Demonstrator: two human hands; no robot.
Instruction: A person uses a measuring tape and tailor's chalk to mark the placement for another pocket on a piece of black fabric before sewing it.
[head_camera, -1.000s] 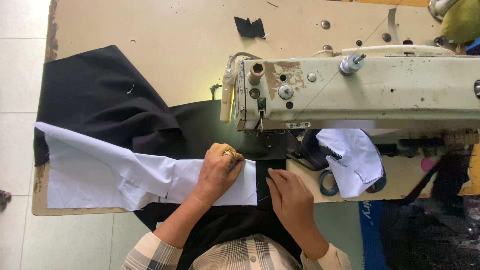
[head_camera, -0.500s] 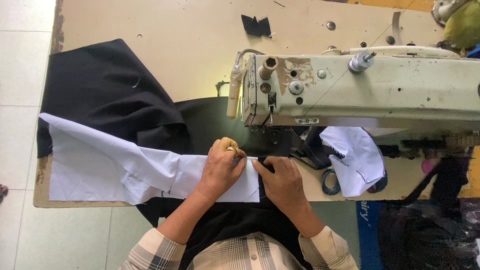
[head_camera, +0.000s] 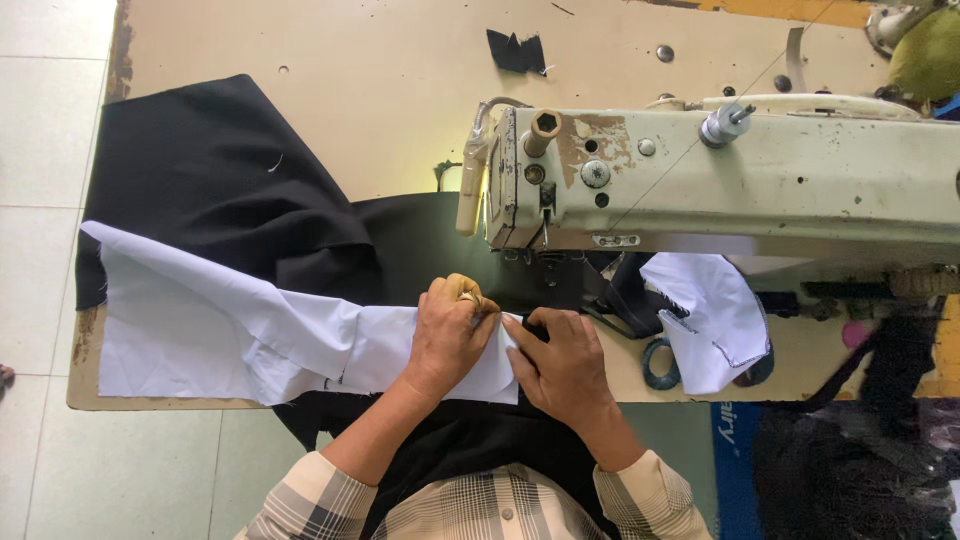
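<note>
**Hands together on the white cloth, just short of the needle**

Your plaid sleeves (head_camera: 480, 505) sit nearest, and both hands meet just beyond them. Your left hand (head_camera: 450, 335) lies curled over the white cloth (head_camera: 250, 335), fingers bent and pressing its right end down onto the black fabric (head_camera: 230, 190). Your right hand (head_camera: 565, 365) rests beside it, touching, fingertips pinching the white edge where it ends.

To do this well, keep the white edge flat and lined up with the black layer under it, and hold both layers taut without stretching them. Keep your fingertips clear of the needle area under the head of the sewing machine (head_camera: 720, 175).

Since half a second ago, your right hand has closed in against the left; a second ago it lay apart, lower on the desk (head_camera: 330, 60).

Farther right, a second white piece (head_camera: 715, 320) lies over scissors (head_camera: 655, 365). A black scrap (head_camera: 517, 50) lies at the far edge.
</note>
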